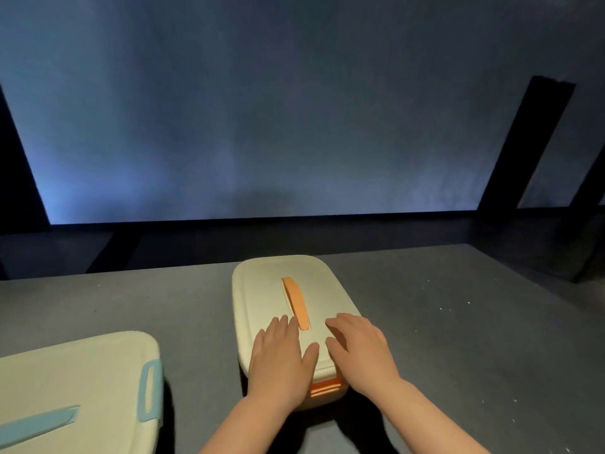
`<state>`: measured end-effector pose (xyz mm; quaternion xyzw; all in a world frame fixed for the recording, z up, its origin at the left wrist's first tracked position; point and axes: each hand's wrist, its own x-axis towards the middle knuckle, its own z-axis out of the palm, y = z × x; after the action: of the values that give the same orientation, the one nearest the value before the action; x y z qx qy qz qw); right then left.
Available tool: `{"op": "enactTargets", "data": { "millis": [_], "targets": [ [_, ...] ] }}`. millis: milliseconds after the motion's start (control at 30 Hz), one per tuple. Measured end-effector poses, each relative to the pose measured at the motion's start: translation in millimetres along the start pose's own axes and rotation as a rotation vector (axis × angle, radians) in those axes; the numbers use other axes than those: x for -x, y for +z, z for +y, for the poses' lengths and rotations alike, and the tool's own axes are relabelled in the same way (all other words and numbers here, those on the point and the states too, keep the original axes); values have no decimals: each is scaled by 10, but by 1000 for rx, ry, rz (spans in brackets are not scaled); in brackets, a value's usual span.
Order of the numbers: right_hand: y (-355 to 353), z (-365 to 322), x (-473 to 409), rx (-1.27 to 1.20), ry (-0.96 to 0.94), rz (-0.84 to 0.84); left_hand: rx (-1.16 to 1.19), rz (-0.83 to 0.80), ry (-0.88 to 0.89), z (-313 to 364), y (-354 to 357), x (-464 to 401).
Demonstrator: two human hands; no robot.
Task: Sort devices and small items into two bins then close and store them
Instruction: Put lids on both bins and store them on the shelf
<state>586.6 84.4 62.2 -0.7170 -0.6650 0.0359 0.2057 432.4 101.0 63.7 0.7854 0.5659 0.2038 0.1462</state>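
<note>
Both hands lie flat, fingers straight, gripping nothing: the left hand (278, 352) and right hand (358, 347) press the near end of the cream lid (268, 290) of the orange bin (327, 393), either side of its orange handle (298, 303). Left of them sits the blue-handled bin (75, 381), lid on. Grey surface (458, 322) lies open to the right.

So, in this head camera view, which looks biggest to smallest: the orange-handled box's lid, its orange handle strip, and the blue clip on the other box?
1. Lid of the orange-handled box, clearly largest.
2. Orange handle strip and blue clip: they look alike in size, and the clip sits nearer the camera, so I won't rank them.
</note>
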Motion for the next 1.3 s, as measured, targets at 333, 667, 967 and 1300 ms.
{"op": "enactTargets", "data": {
  "millis": [333,667,967,1300],
  "targets": [
    [38,18,-1318,105,-408,-285,-222,-43,-116,90,196,-170],
    [264,219,-1526,-7,-552,-277,-171,32,32,-140,60,-125],
    [118,186,-1701,251,-769,-249,-219,-10,29,-169,49,-137],
    [-87,105,-1744,365,-874,-251,-291,-375,123,-348,-311,-228]
  ]
}}
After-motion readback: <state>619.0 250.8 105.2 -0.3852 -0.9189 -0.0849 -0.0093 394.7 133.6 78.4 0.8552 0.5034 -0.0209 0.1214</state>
